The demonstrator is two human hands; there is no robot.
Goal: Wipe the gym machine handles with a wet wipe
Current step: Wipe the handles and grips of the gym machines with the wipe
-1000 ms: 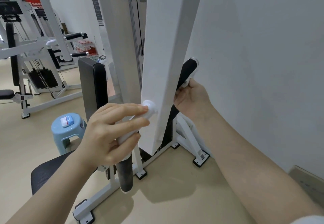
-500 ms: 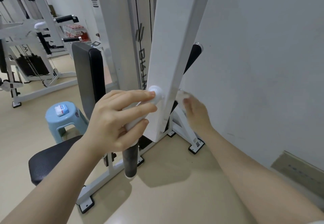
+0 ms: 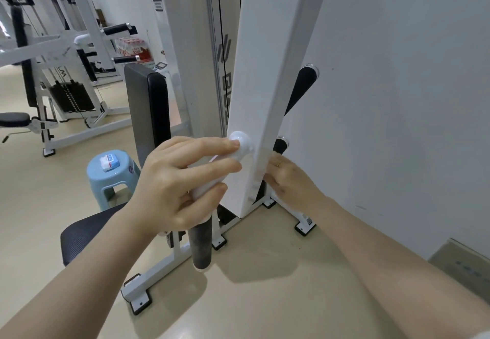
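Presently left hand point(image 3: 175, 184) is gripping the rigid near handle point(image 3: 212, 179); right hand point(image 3: 289, 182), at three o'clock, grip unclear, reaching behind the post point(image 3: 265, 73).

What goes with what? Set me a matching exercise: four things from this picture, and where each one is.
Things:
1. left hand
2. right hand
3. packet
4. black handle

Places:
A. on the blue stool
B. partly behind the white beam
C. round the white handle
D. up beside the wall

Pairs: 1-C, 2-B, 3-A, 4-D
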